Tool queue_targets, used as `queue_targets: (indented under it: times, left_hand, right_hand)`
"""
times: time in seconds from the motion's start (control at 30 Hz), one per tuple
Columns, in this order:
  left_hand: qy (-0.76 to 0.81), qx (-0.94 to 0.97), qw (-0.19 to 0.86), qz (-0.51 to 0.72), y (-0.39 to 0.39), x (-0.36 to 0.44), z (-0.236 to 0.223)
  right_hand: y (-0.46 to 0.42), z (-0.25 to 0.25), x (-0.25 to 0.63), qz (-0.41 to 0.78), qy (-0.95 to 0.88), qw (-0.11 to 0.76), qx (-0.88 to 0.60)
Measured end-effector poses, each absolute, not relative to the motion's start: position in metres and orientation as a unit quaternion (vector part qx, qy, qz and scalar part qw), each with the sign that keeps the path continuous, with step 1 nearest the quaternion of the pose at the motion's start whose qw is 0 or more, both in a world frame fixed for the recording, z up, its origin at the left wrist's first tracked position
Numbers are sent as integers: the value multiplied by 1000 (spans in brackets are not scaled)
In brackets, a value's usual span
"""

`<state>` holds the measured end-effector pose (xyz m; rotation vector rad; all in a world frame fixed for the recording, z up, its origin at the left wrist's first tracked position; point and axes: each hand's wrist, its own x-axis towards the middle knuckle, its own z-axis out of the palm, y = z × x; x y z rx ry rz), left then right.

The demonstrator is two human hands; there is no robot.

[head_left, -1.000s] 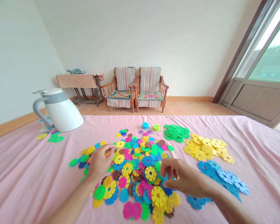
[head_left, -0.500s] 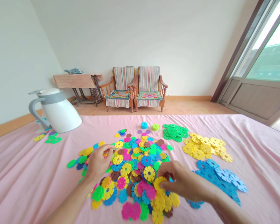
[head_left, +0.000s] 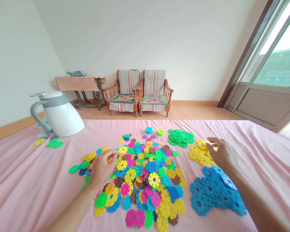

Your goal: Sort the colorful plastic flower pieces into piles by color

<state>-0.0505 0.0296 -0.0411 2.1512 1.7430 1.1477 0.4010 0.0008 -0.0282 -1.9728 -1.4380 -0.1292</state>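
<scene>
A large mixed heap of flat plastic snowflake discs [head_left: 145, 174] in many colours lies in the middle of a pink bedsheet [head_left: 33, 183]. My left hand [head_left: 101, 167] rests at its left side, fingers curled over yellow discs, and whatever they hold is hidden. My right hand [head_left: 218, 151] hangs over a sorted pile of yellow discs [head_left: 198, 156], with a yellow disc [head_left: 214, 147] at its fingertips. Below that hand lies a pile of blue discs [head_left: 212, 193], and a pile of green discs [head_left: 180, 138] sits farther back.
Two short stacks of discs [head_left: 149, 130] stand beyond the heap. A white jug [head_left: 60, 117] and a few loose discs [head_left: 49, 143] sit at the sheet's far left. Behind the sheet's edge are two wooden armchairs [head_left: 140, 93], a sewing table [head_left: 79, 83] and a glass door [head_left: 275, 64].
My right hand has moved from the mixed heap to the right and back, over the yellow pile. The blue pile now shows uncovered. My left hand has barely moved.
</scene>
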Motion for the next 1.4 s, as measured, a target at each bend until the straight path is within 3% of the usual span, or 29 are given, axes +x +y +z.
queue_targets:
  times: [0.27,0.4,0.7,0.83,1.0,1.23,1.4]
  left_hand:
    - [583,713,77,382,27,-48,-37]
    - [583,711,79,385,26,-47,-36]
    - [579,713,76,387,27,-47,-38]
    - [580,713,77,388,27,-47,-38]
    - [581,710,82,389,26,-47,-36]
    - [580,706,81,397,24,-46,-31]
    - [573,722,64,382,24,-48,-32]
  right_hand:
    - [-44,0,262,192,-790,289,-505]
    - [-60,0,238,193,-838,259,-440]
    - [-61,-4,232,168,-853,216,-444]
    - [-54,-3,241,156,-817,284,-477]
    - [-25,-2,305,49,-679,340,-649]
    - [0,-33,423,-79,-506,290,-808]
    - [0,-38,426,-119,-504,306,-799]
